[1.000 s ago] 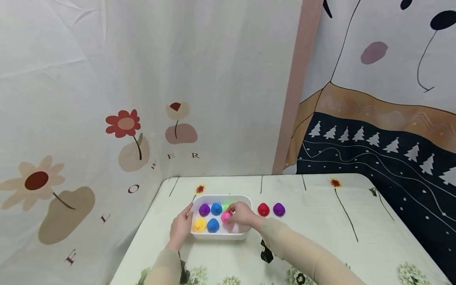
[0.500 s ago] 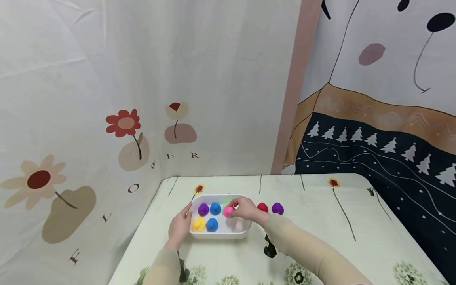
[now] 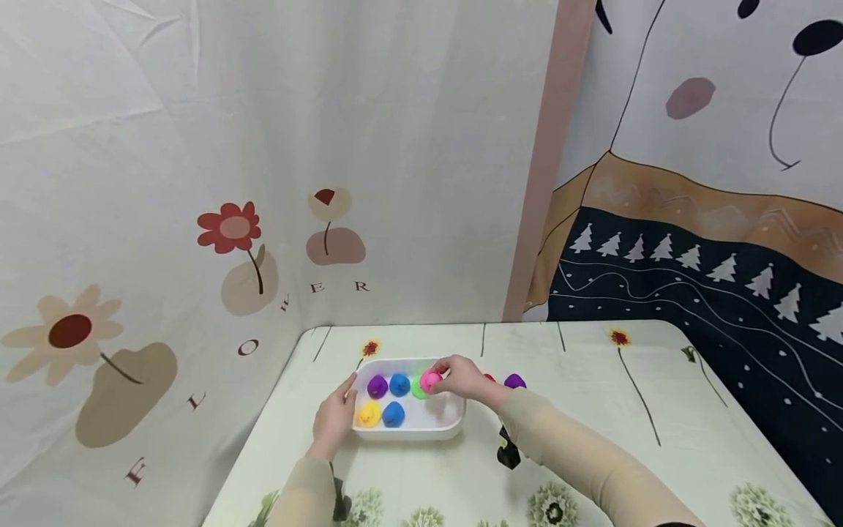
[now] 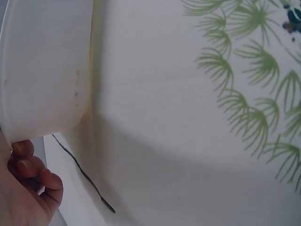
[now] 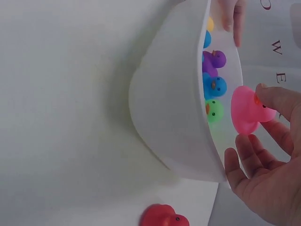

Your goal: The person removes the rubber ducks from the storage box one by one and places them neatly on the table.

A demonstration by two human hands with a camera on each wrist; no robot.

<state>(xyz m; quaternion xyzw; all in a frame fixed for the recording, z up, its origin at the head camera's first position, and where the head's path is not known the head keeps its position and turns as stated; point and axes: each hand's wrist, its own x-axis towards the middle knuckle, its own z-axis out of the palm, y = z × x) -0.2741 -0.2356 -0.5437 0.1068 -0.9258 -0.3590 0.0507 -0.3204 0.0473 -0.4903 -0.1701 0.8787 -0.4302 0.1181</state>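
Note:
My left hand [image 3: 333, 419] grips the left end of a white plastic tray [image 3: 408, 435]; in the left wrist view its fingers [image 4: 49, 186] are curled by the tray's corner. A pink rubber duck [image 5: 244, 110] is pinched between thumb and fingers of my right hand [image 3: 463, 378], above the tray's back right part. Lined up inside the tray's back are a purple duck [image 3: 377, 386], a blue duck [image 3: 399, 385] and a green duck [image 3: 417, 388], partly covered by the pink one. A yellow duck [image 3: 369, 414] and another blue duck [image 3: 394, 415] sit in front of them.
Right of the tray, on the flower-printed tablecloth [image 3: 593, 410], stand a red duck [image 5: 162, 216], mostly hidden by the right hand in the head view, and a purple duck [image 3: 515, 380]. Printed curtains [image 3: 421, 161] hang behind and beside the table.
My right hand has lifted the pink duck from low in the tray, moving it back and slightly right, so the green duck shows more. The left hand has stayed at the tray.

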